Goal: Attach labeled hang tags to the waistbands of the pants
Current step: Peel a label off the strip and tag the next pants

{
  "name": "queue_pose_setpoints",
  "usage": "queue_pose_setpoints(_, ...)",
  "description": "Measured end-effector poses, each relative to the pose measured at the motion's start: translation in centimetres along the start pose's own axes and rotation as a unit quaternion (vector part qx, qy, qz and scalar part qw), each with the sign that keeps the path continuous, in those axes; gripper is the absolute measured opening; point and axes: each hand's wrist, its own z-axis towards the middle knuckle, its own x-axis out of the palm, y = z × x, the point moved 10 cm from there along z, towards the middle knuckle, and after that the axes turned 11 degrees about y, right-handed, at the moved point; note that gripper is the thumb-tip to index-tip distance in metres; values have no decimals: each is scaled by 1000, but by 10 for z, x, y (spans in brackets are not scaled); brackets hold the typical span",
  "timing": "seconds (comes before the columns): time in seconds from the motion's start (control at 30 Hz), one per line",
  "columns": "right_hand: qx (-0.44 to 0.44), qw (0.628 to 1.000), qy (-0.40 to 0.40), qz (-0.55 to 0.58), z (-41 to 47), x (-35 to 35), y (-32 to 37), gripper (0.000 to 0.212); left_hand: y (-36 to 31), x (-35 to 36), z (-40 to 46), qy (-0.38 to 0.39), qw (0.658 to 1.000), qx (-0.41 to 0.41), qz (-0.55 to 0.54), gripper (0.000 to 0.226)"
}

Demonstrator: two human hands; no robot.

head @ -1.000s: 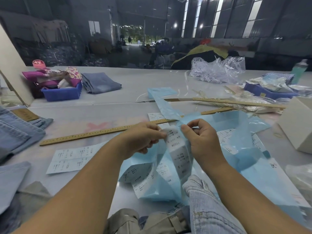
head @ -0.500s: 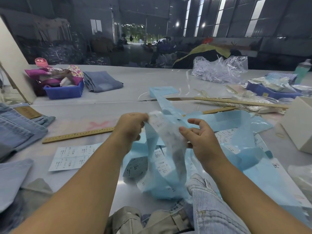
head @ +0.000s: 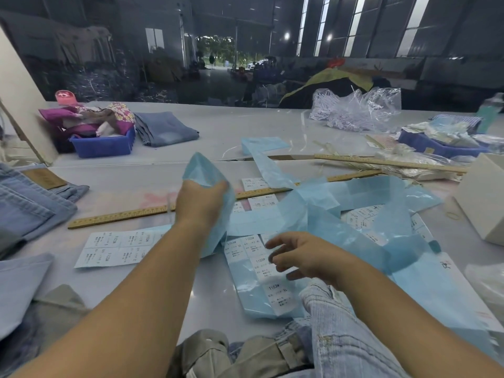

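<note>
Across the grey table (head: 218, 132), left hand (head: 200, 201) grips crumpled blue backing paper (head: 207, 175); right hand (head: 305, 255) hovers loose-fingered above white labels (head: 261, 266)

Both forearms are bare, apparently sleeveless to the frame's edge.

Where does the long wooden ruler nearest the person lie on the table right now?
In the head view the wooden ruler lies slantwise across the table's middle left, beyond the sheet of white labels, passing behind the left hand, which grips blue backing paper.
</note>
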Motion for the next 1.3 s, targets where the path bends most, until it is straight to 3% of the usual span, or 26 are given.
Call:
queue_pose_setpoints(0.07, 44, 996, -26, -69, 1, -7, -8, 32, -15, 21, -9, 31, 989, 52, 132, 88)
queue_pose_setpoints(0.13, 99, 986, -21, -132, 0, -7, -17, 41, -20, 44, -17, 81, 974, 89, 191, 119)
queue_pose_setpoints(0.23, 137, 971, 10, -196, 0, 2, -18, 44, -4, 77, -23, 182, 954, 79, 223, 144)
queue_pose_setpoints(0.3, 151, 965, 16, -215, 1, 10, -19, 58, 10, 96, -29, 247, 924, 76, 281, 152)
queue_pose_setpoints(0.37, 173, 951, 6, -255, -1, 13, -19, 68, 25, 106, -32, 296, 903, 65, 305, 154)
queue_pose_setpoints(0.43, 171, 936, -1, -307, 0, 15, -15, 43, 36, 111, -34, 335, 867, 60, 363, 144)
queue_pose_setpoints(0.5, 162, 930, -6, -329, 1, 17, -10, 20, 42, 114, -38, 366, 827, 67, 421, 118)
queue_pose_setpoints(0.6, 160, 939, -8, -303, 1, 15, -11, 25, 34, 124, -46, 409, 822, 99, 382, 102)
queue_pose_setpoints(0.67, 142, 953, -17, -268, 2, 8, -12, 27, 33, 134, -57, 444, 791, 129, 402, 96)
queue_pose_setpoints(0.73, 110, 974, -44, -191, -1, -4, -11, 15, 31, 132, -55, 421, 794, 152, 412, 71)
queue_pose_setpoints(0.77, 81, 985, -65, -135, -4, -11, -9, 4, 22, 123, -48, 373, 822, 172, 395, 56)
queue_pose_setpoints(0.8, 48, 992, -91, -71, -8, -18, -6, 12, 8, 108, -40, 305, 861, 192, 359, 46)
queue_pose_setpoints(0.87, -26, 989, -126, 77, -16, -32, -2, 22, -15, 65, -27, 143, 931, 218, 254, 39)
queue_pose_setpoints(0.97, -134, 964, -126, 194, -29, -39, 17, 23, -22, 19, -19, -19, 967, 206, 148, 46)
queue_pose_setpoints(1.03, -186, 959, -125, 176, -35, -39, 31, 21, -17, 15, -18, -37, 970, 184, 155, 61)
queue_pose_setpoints(1.1, -219, 955, -125, 157, -40, -37, 40, 22, -30, 15, -28, -68, 948, 229, 210, 70)
queue_pose_setpoints(1.2, -253, 945, -144, 149, -45, -41, 46, 24, -71, 23, -61, -98, 883, 392, 239, 43)
queue_pose_setpoints(1.23, -259, 941, -154, 154, -47, -44, 46, 24, -77, 31, -65, -52, 884, 413, 214, 27)
queue_pose_setpoints(1.3, -267, 935, -167, 163, -49, -47, 46, 24, -75, 54, -61, 105, 918, 362, 127, 15)
